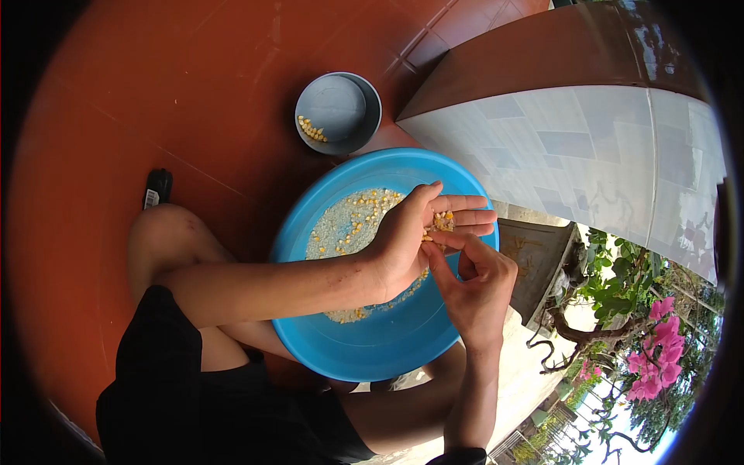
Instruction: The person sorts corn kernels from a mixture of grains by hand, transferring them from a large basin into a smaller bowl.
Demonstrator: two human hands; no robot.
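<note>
Red tiled floor (194, 93) carries blue basin (387, 341) at centre; grey bowl (341, 108) touching its rim at 12 o'clock; small black object (157, 187) at 9 o'clock.

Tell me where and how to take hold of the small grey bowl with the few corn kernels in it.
Grip the small grey round bowl by its rim on the bare side away from the yellow corn kernels, coming from above. It stands upright and open on the red tiled floor, apart from the big blue plastic basin, so its thin rim is probably free all round for a pinch.
</note>
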